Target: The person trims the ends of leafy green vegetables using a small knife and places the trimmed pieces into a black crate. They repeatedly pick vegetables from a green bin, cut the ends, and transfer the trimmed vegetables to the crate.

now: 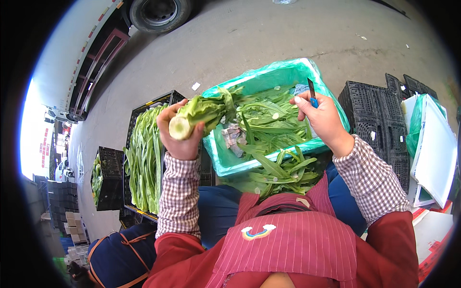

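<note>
My left hand (183, 135) grips a head of long-leaf lettuce (209, 111), its round pale cut stem end (180, 127) turned towards me. The leafy tip reaches over the left rim of a white box lined with green plastic film (230, 168). Between the fingers of my right hand (318, 111) is a small knife (312, 95) with a blue handle and dark blade pointing up and away. This hand is above the box's right side. Loose long green leaves (273, 122) lie inside the box, and more leaves (284, 174) rest on my lap.
Left of me, a black crate (176, 96) holds long lettuce (146, 162) in rows; a smaller black crate (110, 180) stands beyond. Black plastic crates (374, 118) and white foam pieces (432, 144) are on the right. A truck wheel (158, 12) is at the upper left.
</note>
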A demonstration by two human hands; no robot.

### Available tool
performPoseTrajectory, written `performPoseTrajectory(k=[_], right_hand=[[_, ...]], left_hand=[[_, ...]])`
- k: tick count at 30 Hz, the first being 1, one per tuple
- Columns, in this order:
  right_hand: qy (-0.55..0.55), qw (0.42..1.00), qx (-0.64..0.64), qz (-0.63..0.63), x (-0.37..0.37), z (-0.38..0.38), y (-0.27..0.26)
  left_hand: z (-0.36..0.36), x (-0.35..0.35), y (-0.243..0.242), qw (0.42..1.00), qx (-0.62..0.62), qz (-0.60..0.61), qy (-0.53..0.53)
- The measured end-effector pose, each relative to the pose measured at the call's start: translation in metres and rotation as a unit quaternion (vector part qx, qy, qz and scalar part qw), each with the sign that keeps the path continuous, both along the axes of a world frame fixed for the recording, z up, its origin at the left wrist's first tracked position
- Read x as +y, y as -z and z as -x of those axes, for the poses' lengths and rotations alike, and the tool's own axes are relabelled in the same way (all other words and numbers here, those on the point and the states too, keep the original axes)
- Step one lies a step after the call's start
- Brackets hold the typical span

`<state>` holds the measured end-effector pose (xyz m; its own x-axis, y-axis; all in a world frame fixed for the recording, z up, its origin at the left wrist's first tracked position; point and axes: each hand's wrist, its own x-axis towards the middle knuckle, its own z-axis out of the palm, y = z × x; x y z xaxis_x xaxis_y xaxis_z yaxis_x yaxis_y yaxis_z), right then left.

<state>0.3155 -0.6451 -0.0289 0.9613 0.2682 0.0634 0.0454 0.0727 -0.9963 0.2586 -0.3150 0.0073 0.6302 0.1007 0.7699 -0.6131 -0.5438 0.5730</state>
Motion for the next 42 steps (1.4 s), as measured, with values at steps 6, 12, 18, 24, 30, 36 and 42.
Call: performPoseTrajectory(k=[6, 12, 18, 24, 30, 36, 42], right_hand=[[-0.071, 0.996, -0.035, 0.027, 0.027, 0.0, -0.022], [-0.168, 0.972, -0.099, 0.127, 0.053, -0.002, -0.024], [-0.189, 0.968, -0.026, 0.16, 0.044, -0.03, 0.03], [-0.272, 0.943, -0.08, 0.172, 0.049, -0.022, -0.001], [-0.216, 0.875, -0.303, 0.308, 0.064, -0.001, 0.007], [-0.167, 0.876, -0.334, 0.305, 0.071, 0.003, 0.002], [-0.217, 0.965, -0.119, 0.09, 0.065, -0.01, 0.001]], left_hand=[[0.027, 0.022, -0.02, 0.994, 0.053, -0.051, -0.086], [0.007, 0.045, 0.011, 0.875, 0.276, 0.392, 0.061], [-0.013, 0.059, 0.056, 0.724, 0.382, 0.557, 0.143], [-0.017, 0.075, 0.055, 0.719, 0.358, 0.587, 0.107], [-0.021, 0.083, 0.063, 0.726, 0.358, 0.58, 0.091], [-0.018, 0.086, 0.058, 0.745, 0.36, 0.558, 0.059], [-0.014, 0.087, 0.046, 0.78, 0.326, 0.531, 0.051]])
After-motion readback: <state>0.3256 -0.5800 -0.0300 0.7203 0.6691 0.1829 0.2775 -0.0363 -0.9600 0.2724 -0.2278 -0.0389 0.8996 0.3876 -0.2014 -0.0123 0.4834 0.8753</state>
